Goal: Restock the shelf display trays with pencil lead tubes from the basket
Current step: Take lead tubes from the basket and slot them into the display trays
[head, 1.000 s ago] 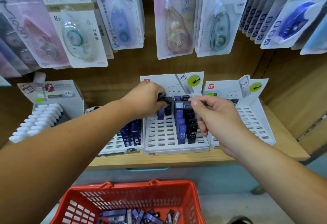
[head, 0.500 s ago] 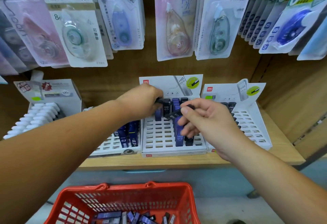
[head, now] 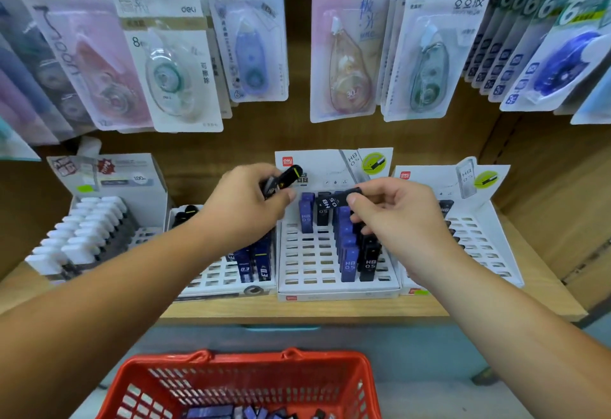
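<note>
Your right hand (head: 396,216) pinches a black HB 0.5 lead tube (head: 334,200) crosswise above the middle tray (head: 310,273) while your left hand (head: 248,207) grips more black tubes (head: 289,175), so a tilted entry may knock the standing tubes (head: 348,263).

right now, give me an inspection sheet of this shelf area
surface: wooden shelf; middle tray partly filled, many slots open.
job's things: red basket below the shelf, loose tubes in it.
clutter: box of white-capped items at far left.
grippers: left hand grips black tubes; right hand pinches an HB tube above the middle tray.
cables: nothing seen.
surroundings: carded tape dispensers hanging above.
</note>
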